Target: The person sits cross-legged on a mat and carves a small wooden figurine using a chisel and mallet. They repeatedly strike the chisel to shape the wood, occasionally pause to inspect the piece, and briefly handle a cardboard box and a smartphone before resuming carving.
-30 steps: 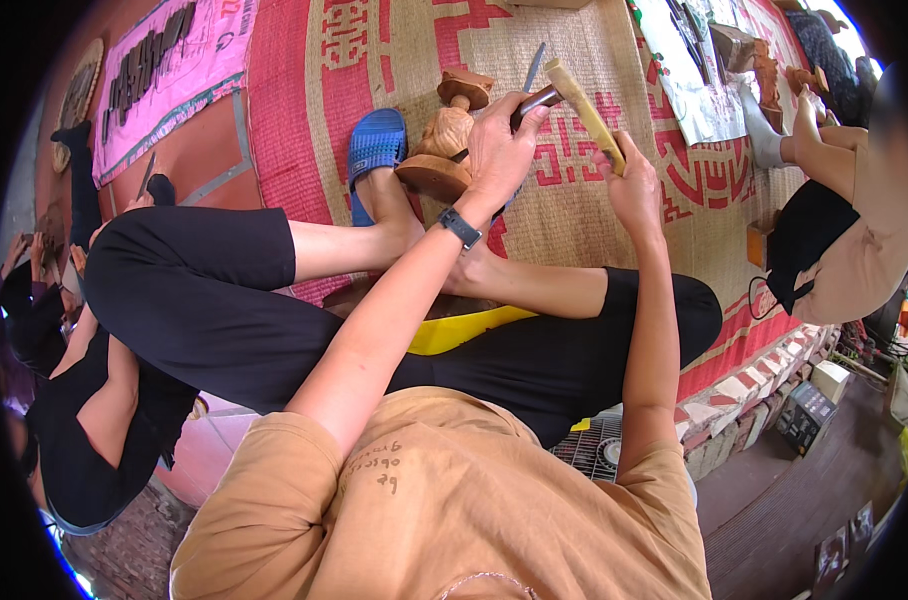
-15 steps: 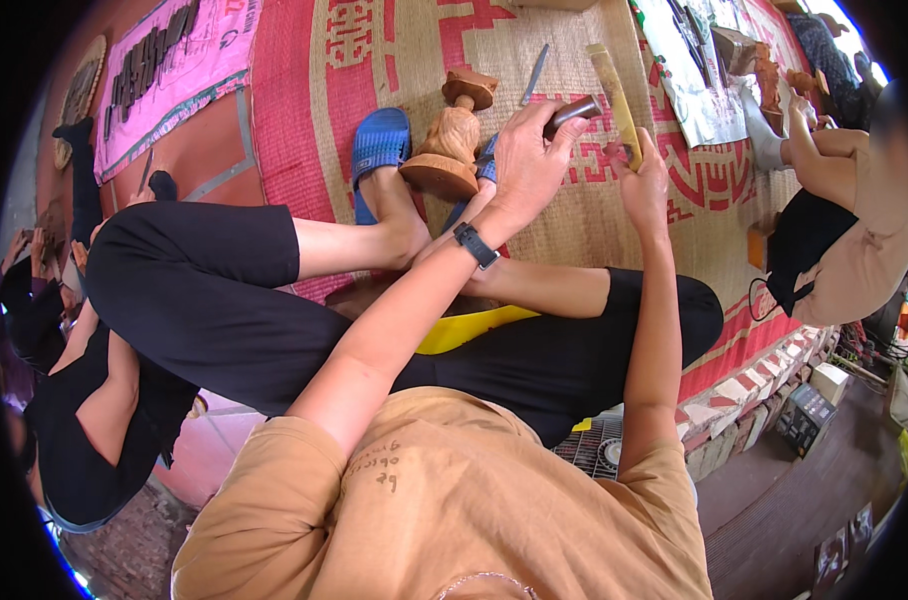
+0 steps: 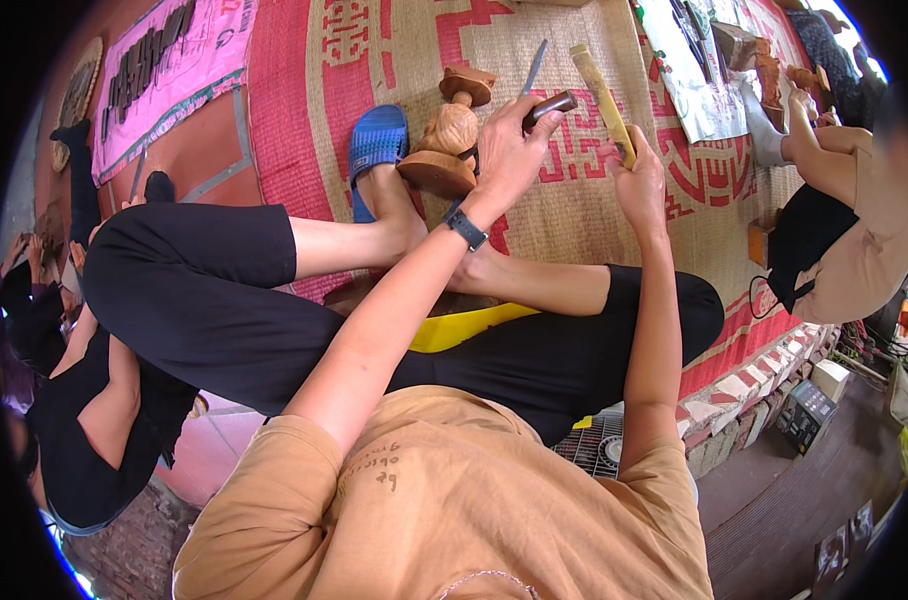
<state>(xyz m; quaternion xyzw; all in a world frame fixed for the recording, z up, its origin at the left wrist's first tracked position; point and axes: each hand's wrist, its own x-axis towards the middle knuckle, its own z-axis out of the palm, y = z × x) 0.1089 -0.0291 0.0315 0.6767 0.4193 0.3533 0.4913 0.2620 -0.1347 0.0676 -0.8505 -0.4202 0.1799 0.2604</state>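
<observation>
My left hand (image 3: 509, 150) is closed round a chisel with a dark brown round handle (image 3: 551, 109). Its blade is mostly hidden by the hand, though a dark tip seems to show against the carving. A carved wooden figure (image 3: 450, 130) with a round base (image 3: 437, 174) lies tilted between my feet, just left of that hand. My right hand (image 3: 638, 180) grips the lower end of a yellowish flat wooden stick (image 3: 602, 98), which points up and away, apart from the chisel handle.
A thin metal blade (image 3: 535, 68) lies on the red and tan woven mat (image 3: 574, 220) beyond my left hand. A blue slipper (image 3: 379, 140) is on my foot. Dark tools rest on a pink cloth (image 3: 209, 50) at far left. Other people sit at both sides.
My left hand and the chisel have moved left, closer to the carved figure. My right hand has shifted slightly left, and the stick's upper end has swung left with it.
</observation>
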